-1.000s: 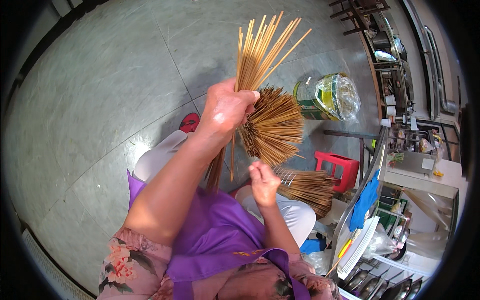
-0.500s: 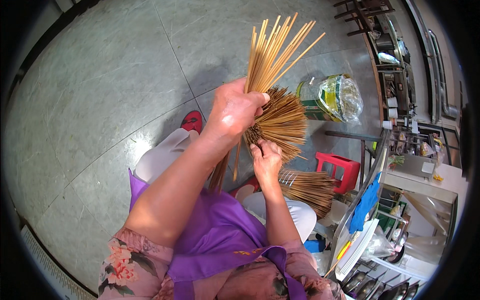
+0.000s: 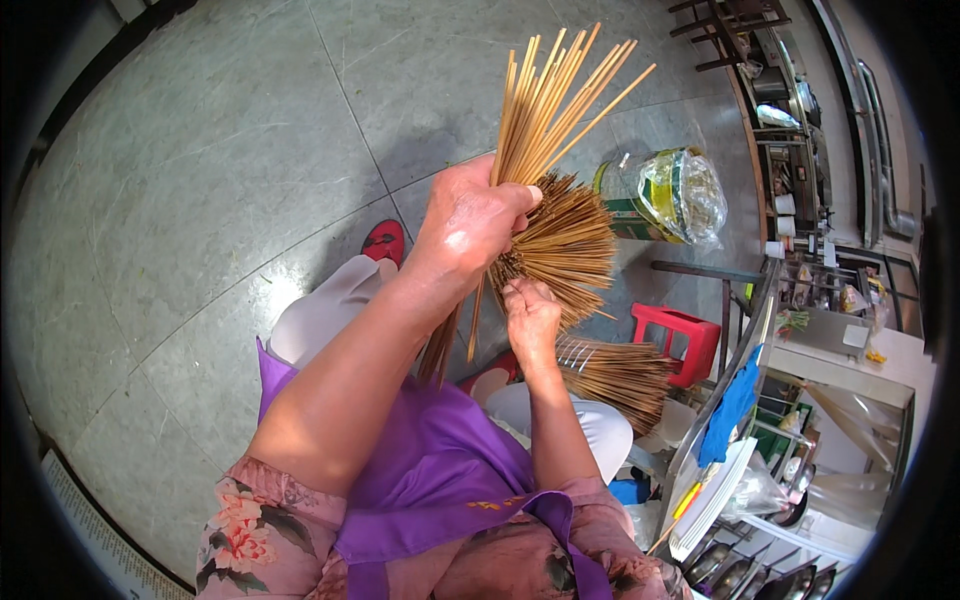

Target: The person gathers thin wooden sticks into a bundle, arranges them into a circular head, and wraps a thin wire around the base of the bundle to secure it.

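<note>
My left hand (image 3: 462, 218) is wrapped round a loose bundle of thin wooden skewers (image 3: 545, 110). Their pale upper ends fan out above the fist, and their darker lower ends show beneath my forearm. Just right of that fist lies a dense bundle of brown skewers (image 3: 565, 245), its tips spread to the right. My right hand (image 3: 533, 318) has its fingers bent together against the lower left edge of this dense bundle, touching the skewers there. Whether single skewers are between those fingertips is hidden. Below it rests another bundle of brown skewers (image 3: 625, 378), with pale bands round it.
A green and yellow tin with clear plastic over it (image 3: 665, 195) stands beyond the bundles on grey floor tiles (image 3: 230, 150). To the right are a red plastic stool (image 3: 680, 340) and a table edge with a blue cloth (image 3: 730, 410). Crowded shelves line the far right.
My right hand's fingers have shifted slightly, curling closer at the edge of the dense bundle. The skewers in my left hand have tipped a little to the right.
</note>
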The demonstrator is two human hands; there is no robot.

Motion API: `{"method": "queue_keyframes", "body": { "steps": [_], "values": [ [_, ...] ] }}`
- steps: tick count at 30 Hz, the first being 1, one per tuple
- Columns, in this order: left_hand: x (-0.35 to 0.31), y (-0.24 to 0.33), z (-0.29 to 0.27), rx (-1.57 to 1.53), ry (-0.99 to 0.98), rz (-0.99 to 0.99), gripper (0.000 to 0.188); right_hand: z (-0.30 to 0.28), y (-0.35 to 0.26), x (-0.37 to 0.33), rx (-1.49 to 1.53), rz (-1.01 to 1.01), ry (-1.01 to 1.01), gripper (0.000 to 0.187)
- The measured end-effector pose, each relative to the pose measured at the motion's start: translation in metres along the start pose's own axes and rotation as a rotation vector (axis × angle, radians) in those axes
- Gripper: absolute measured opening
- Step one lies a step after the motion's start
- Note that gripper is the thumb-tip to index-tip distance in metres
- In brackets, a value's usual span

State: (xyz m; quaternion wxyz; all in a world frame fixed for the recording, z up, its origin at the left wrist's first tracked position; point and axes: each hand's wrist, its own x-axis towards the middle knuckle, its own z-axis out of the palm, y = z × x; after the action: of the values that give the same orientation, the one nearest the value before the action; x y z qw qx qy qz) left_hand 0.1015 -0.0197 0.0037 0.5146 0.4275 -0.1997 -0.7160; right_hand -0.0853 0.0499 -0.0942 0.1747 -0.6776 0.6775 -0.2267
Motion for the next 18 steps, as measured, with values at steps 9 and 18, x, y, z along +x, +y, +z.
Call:
{"method": "queue_keyframes", "body": {
  "steps": [9, 18],
  "values": [
    [0.001, -0.003, 0.000, 0.010, 0.003, 0.048, 0.011, 0.008, -0.004, -0.012, -0.197, -0.081, 0.127, 0.011],
    [-0.002, 0.000, 0.002, -0.013, -0.011, 0.025, 0.011, 0.006, -0.002, -0.021, -0.210, -0.090, 0.096, 0.015]
  ]
}}
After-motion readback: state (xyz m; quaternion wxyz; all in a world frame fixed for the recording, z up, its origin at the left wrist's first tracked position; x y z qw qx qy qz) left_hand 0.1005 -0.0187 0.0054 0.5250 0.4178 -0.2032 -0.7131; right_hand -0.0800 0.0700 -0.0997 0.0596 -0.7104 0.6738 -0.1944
